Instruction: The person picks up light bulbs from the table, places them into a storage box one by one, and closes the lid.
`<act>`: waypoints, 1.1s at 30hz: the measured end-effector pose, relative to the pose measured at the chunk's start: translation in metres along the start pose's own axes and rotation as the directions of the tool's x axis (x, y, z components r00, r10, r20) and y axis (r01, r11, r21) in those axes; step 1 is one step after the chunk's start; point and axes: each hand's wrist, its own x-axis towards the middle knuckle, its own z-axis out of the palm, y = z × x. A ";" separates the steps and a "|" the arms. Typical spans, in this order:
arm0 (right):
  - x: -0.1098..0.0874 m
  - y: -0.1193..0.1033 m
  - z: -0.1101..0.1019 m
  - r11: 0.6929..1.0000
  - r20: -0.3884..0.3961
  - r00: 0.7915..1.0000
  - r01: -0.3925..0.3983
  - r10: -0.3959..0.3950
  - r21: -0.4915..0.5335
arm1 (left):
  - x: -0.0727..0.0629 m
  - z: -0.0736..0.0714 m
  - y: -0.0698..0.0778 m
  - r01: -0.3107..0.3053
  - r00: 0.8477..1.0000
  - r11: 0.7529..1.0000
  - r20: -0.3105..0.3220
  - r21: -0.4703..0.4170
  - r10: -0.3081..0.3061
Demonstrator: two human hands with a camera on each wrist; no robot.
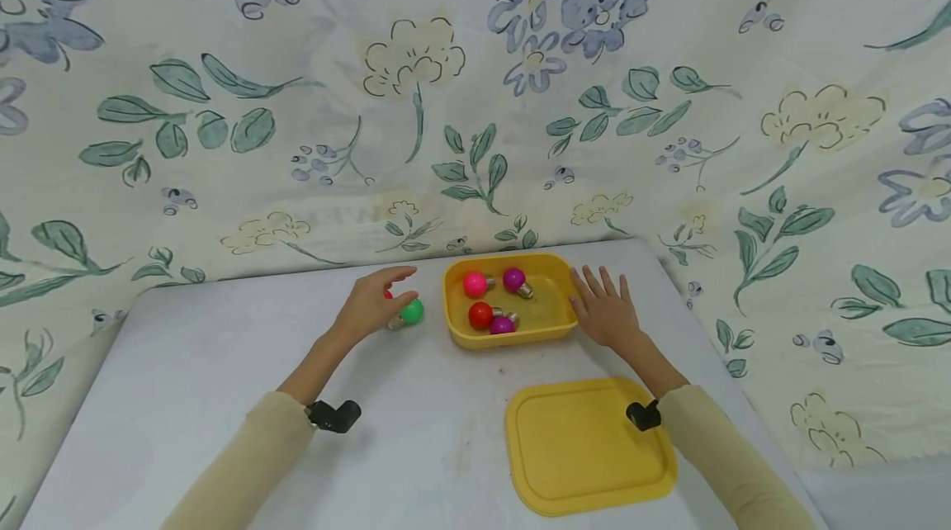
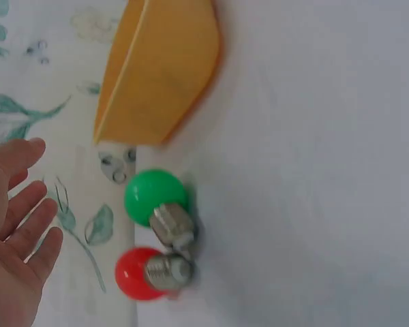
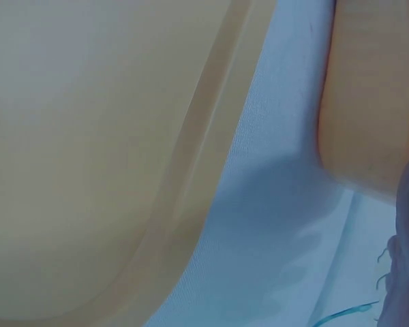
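My left hand [image 1: 371, 305] hovers beside two light bulbs with its fingers loosely bent and nothing in its grasp. In the left wrist view the green bulb [image 2: 155, 197] and the red bulb [image 2: 138, 274] lie side by side on the white surface, their metal bases close together. From the head the left hand partly hides that red bulb. A yellow plastic container [image 1: 513, 340] stands right of them, holding a pink bulb [image 1: 475, 284], another red bulb [image 1: 480, 315] and two purple bulbs [image 1: 513, 280]. My right hand [image 1: 605, 311], fingers spread and straight, rests against the container's right end.
A flat yellow lid [image 1: 590, 447] lies in front of the container, under my right forearm. The white table [image 1: 416, 431] ends at a floral cloth [image 1: 334, 142] hanging behind it. Black wrist cameras [image 1: 334, 416] sit at both cuffs.
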 end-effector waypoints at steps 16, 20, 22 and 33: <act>-0.001 0.000 0.000 0.999 -0.006 1.000 0.017 -0.017 0.032 | -0.032 -0.001 -0.058 0.236 0.968 0.972 -0.085 -0.008 -0.236; 0.000 0.001 0.000 0.999 -0.010 1.000 0.016 -0.016 0.033 | -0.034 0.007 -0.062 0.287 0.951 0.956 -0.103 -0.051 -0.291; -0.001 0.001 0.000 0.999 -0.007 1.000 0.013 -0.013 0.036 | -0.034 0.011 -0.063 0.304 0.944 0.950 -0.113 -0.074 -0.310; -0.001 0.000 -0.001 1.000 -0.002 1.000 0.011 -0.011 0.028 | -0.026 0.026 -0.063 0.341 0.920 0.931 -0.159 -0.128 -0.359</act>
